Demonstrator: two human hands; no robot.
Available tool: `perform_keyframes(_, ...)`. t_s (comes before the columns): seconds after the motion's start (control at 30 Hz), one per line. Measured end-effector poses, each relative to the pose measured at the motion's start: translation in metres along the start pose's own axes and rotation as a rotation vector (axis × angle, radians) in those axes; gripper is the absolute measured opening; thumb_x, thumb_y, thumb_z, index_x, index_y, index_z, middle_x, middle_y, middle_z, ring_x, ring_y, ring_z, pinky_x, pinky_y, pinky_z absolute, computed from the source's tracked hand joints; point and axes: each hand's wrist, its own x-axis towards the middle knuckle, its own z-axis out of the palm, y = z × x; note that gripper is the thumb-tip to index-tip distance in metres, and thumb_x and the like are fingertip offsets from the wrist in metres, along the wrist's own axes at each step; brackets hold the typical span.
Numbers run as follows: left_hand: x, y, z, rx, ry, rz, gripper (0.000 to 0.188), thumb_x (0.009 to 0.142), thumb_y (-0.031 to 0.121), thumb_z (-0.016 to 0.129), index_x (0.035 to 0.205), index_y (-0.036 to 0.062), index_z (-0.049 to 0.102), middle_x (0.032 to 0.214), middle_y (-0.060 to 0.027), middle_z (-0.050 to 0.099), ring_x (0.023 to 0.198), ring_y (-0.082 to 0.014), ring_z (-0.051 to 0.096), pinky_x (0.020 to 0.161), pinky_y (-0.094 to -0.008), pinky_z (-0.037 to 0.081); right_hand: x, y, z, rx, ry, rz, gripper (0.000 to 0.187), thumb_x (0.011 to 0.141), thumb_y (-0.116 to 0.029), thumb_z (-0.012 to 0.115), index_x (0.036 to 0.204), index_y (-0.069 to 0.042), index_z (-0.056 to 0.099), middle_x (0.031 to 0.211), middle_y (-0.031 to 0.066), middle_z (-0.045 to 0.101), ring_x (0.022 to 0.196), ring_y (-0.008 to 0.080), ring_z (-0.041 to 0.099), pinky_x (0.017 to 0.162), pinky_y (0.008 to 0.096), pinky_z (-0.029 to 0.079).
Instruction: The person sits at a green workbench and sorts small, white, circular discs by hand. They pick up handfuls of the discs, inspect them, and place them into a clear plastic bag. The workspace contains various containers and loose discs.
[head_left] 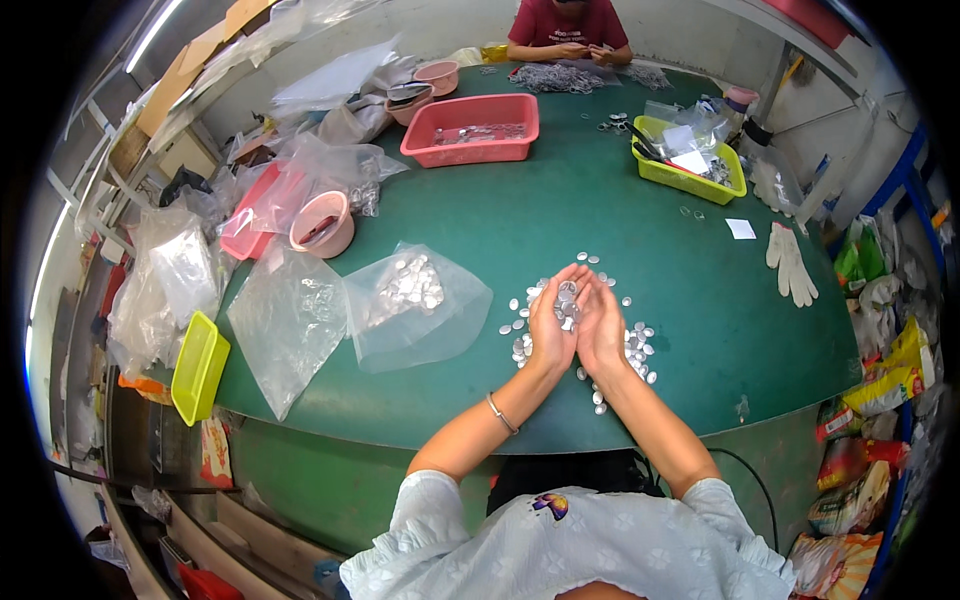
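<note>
My left hand (549, 335) and my right hand (600, 330) are cupped together, palms up, over the green table (450, 220). Between them rests a small heap of silvery oval metal discs (567, 308), held by both hands. More loose discs (637, 345) lie scattered on the tabletop around and partly under my hands. Left of my hands, a clear plastic bag (440, 325) lies flat with a pile of similar discs (412, 284) in it. Beside that bag is another clear bag (288, 330) that lies nearly flat.
A pink tray (470, 153) holds small metal parts. Near it are a pink bowl (335, 240) and piled plastic bags (170, 270). At right stand a yellow-green basket (690, 183) and a white glove (791, 265). Across the table, a person (570, 35) handles metal pieces.
</note>
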Motion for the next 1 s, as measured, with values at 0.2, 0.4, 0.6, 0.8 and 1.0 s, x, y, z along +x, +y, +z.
perform_keyframes(0.2,0.004,-0.001,0.002,0.386,-0.076,0.220,0.032,0.096,0.018,0.038,0.111,-0.0060,0.053,0.105,-0.0157,0.059,0.099,-0.0207,0.057,0.092,-0.0316,0.044,0.011,0.008,-0.005,0.254,-0.052,0.274,0.028,0.096,-0.028,0.033,0.103,-0.006,0.050,0.103,0.0057,0.058,0.103,0.0165,0.054,0.093,0.0325,0.042)
perform_keyframes(0.4,0.003,0.008,0.001,0.492,-0.186,0.294,0.029,0.094,0.010,0.039,0.114,-0.0080,0.048,0.108,-0.0184,0.058,0.105,-0.0231,0.056,0.094,-0.0313,0.043,0.013,0.006,-0.011,0.499,-0.097,0.538,0.024,0.093,-0.019,0.034,0.103,-0.005,0.050,0.103,0.0099,0.058,0.101,0.0206,0.056,0.091,0.0351,0.045)
perform_keyframes(0.6,-0.015,0.021,-0.001,0.614,-0.147,0.499,0.024,0.088,-0.006,0.043,0.111,-0.0058,0.050,0.106,-0.0122,0.057,0.102,-0.0183,0.054,0.091,-0.0297,0.044,0.023,0.004,-0.017,0.594,-0.071,0.607,0.031,0.095,-0.019,0.028,0.105,0.001,0.051,0.110,0.0147,0.056,0.106,0.0242,0.055,0.095,0.0406,0.043)
perform_keyframes(0.8,-0.026,0.034,-0.010,1.395,-0.153,0.614,0.025,0.076,-0.004,0.062,0.100,0.0003,0.057,0.096,-0.0089,0.053,0.092,-0.0208,0.054,0.081,-0.0300,0.045,0.024,-0.012,-0.012,0.594,-0.104,0.570,0.029,0.094,-0.018,0.031,0.106,0.002,0.048,0.108,0.0180,0.054,0.104,0.0291,0.054,0.094,0.0418,0.045)
perform_keyframes(1.0,-0.024,0.028,-0.022,1.502,-0.230,0.554,0.026,0.069,0.001,0.072,0.092,0.0020,0.061,0.086,-0.0069,0.054,0.081,-0.0194,0.053,0.070,-0.0305,0.044,0.019,-0.016,-0.014,0.480,-0.159,0.503,0.030,0.094,-0.019,0.034,0.110,0.002,0.049,0.112,0.0184,0.054,0.110,0.0302,0.052,0.097,0.0409,0.042)
